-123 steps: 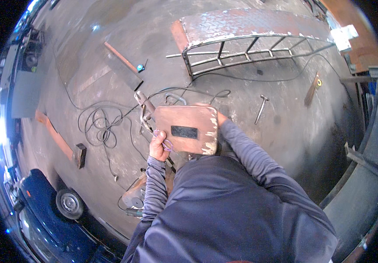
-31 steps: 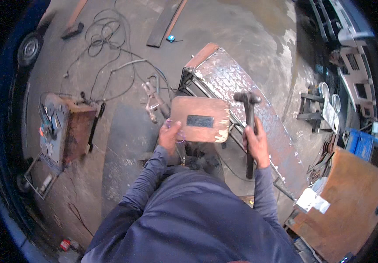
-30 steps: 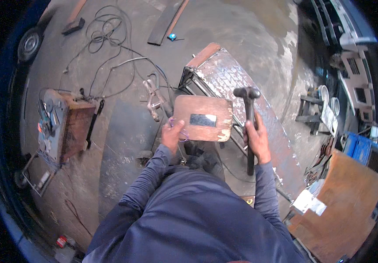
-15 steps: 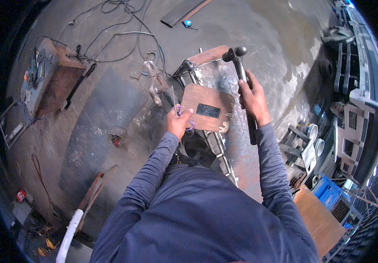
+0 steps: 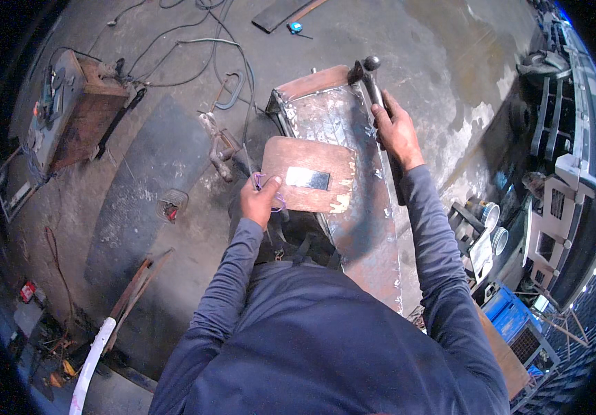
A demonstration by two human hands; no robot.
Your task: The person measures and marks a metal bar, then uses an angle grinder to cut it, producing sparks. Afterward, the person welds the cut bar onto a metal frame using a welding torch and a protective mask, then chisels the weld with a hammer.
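Wooden hand shield lies just right of the left hand, which pinches its left edge, thumb in front, fingers mostly hidden, so the full hold is unclear. It looks stiff and fairly light, best held by that edge, clear of its likely fragile window. Further right, the right hand wraps a probably head-heavy hammer by its handle.

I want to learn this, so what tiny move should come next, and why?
Perhaps lower the hammer lightly toward the far end of the metal piece: the right grip holds it with its head appearing beside that end, while the left grip holds the brown shield nearer the body.
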